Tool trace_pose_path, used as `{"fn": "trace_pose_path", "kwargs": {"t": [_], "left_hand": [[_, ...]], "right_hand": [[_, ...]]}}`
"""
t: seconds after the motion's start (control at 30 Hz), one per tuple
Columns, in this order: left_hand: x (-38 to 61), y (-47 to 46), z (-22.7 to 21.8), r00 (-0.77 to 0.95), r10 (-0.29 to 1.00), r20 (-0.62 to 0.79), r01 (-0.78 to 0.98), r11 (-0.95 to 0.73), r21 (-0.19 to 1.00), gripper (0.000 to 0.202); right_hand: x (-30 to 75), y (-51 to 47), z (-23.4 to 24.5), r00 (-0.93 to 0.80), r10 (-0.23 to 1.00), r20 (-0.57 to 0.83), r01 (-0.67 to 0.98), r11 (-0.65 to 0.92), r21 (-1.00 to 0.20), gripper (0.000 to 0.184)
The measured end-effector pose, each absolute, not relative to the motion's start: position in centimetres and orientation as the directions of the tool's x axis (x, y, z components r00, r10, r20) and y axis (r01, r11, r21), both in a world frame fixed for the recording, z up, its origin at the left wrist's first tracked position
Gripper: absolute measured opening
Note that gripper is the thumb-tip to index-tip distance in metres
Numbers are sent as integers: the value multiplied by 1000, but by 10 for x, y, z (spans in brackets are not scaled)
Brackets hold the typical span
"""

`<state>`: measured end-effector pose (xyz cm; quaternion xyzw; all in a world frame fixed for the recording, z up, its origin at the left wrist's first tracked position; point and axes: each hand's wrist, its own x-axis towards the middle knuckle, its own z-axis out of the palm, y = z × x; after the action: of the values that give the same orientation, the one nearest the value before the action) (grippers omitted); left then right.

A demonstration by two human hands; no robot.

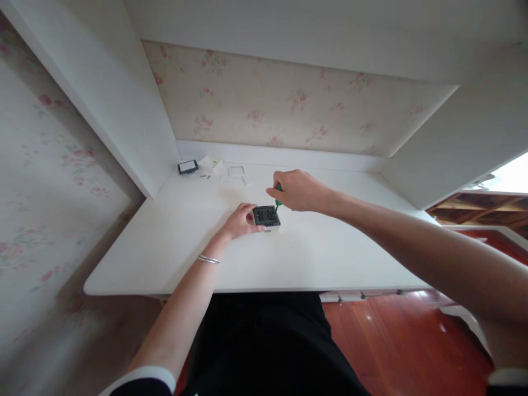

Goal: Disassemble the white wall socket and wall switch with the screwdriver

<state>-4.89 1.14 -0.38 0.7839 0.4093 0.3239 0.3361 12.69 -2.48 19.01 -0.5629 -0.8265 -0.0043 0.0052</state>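
Note:
A small rectangular device [266, 216] with a dark, detailed top and a pale side lies on the white desk. Fingers and thumb of my left hand [241, 221] grip it by its left end. My right hand [297, 190] is wrapped round the green handle of a screwdriver [279, 201] above the device. The screwdriver's dark shaft points down, and its tip meets the device near the right end of its top. Whether the tip sits in a screw is too small to tell.
At the desk's back left lie a dark-framed rectangular piece [188, 166], a thin white frame [236, 171] and several small scraps. White side panels and a low back ledge [280, 156] bound the desk [198, 231]. Its front edge runs before my lap.

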Motion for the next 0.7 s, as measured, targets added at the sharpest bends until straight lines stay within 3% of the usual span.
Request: {"fn": "trace_pose_path", "kwargs": {"t": [0.2,0.4,0.7], "left_hand": [[-50,15,-12,437,876,204,442,-406,800,80],[-50,17,-13,436,880,191,447,-395,802,81],[-49,16,-8,440,875,201,433,-402,807,77]], "right_hand": [[137,-19,194,-281,960,23,958,282,-54,28],[140,-9,193,-247,968,43,968,248,-32,22],[143,-3,190,-314,949,20,948,314,-46,21]]}}
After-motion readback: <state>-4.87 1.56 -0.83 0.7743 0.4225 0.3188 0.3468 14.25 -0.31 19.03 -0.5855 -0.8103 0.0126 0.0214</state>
